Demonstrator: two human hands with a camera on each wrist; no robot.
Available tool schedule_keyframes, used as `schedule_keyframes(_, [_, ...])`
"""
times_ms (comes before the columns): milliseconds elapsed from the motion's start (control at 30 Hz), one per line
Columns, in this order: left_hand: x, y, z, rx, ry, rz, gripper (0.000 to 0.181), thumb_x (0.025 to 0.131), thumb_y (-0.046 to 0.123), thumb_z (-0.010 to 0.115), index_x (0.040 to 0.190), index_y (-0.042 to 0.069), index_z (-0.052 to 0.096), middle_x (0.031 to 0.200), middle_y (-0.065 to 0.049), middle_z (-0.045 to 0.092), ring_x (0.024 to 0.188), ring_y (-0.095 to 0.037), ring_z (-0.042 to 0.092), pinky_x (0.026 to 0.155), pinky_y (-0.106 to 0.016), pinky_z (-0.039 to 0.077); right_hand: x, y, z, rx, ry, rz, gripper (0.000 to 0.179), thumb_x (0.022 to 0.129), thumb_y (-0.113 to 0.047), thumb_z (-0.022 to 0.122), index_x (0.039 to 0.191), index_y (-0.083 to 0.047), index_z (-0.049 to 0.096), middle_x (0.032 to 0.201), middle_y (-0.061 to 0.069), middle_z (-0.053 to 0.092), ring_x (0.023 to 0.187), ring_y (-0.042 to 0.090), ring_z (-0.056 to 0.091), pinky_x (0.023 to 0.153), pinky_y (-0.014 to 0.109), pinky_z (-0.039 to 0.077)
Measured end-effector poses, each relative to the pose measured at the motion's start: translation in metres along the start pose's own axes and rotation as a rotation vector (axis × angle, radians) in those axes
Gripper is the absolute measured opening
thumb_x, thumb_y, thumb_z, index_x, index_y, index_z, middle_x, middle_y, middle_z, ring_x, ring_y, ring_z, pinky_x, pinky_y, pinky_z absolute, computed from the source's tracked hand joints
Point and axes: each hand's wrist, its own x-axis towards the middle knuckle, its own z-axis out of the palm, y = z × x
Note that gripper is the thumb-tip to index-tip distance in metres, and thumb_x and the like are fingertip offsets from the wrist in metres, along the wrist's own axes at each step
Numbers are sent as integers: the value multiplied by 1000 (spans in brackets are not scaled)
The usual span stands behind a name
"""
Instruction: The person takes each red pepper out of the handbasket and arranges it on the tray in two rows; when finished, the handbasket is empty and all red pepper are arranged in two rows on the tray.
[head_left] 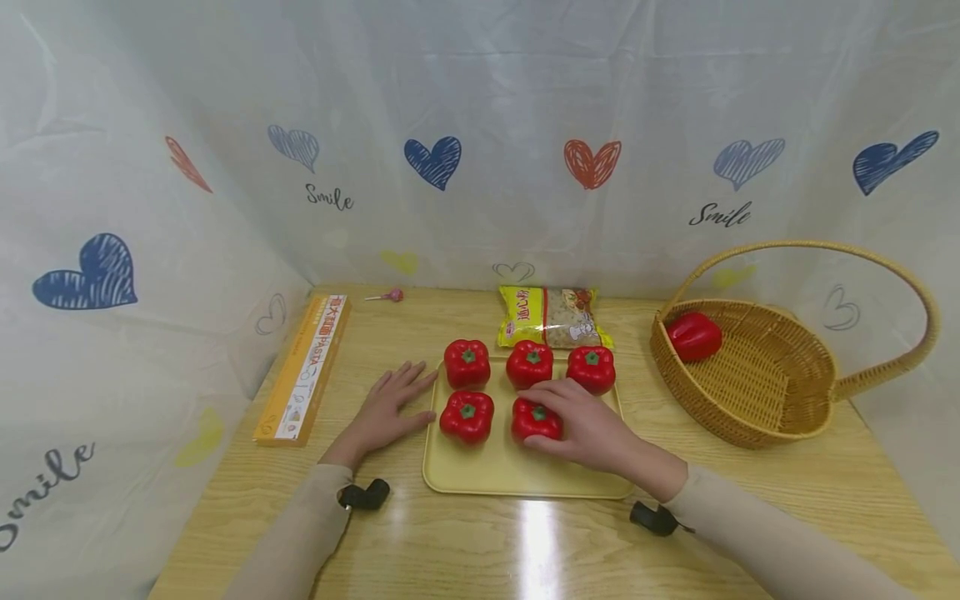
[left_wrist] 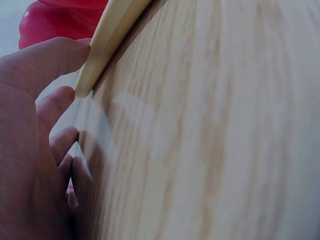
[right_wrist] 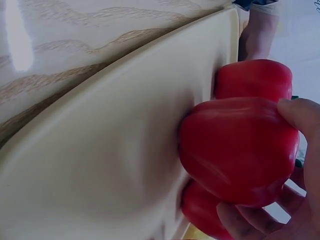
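Observation:
A yellow tray bears several red bell peppers with green stems, set in two rows. My right hand grips the front-row bell pepper nearer the right side, thumb on one side and fingers round the other. That pepper sits low at the tray surface. Left of it on the tray is another bell pepper, with three more behind. My left hand lies at the tray's left edge, fingers extended, thumb and index fingertip right at the rim in the left wrist view.
A wicker basket with a tall handle stands at the right, one red bell pepper inside. Behind the tray lies a yellow food packet. An orange pasta box and a lollipop lie to the left. A printed curtain hangs behind the table.

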Motion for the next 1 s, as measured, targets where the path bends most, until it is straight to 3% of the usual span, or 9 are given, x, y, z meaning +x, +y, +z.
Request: schedule_keyframes(1000, [1, -1, 0, 7, 2, -3, 72, 93, 48, 67, 156, 21, 45, 165, -11, 32, 155, -35, 16, 124, -56, 5, 5, -2, -2, 48, -51, 59, 70, 85, -53, 79, 141, -15, 60, 137, 2, 62, 122, 20, 56, 101, 43, 51])
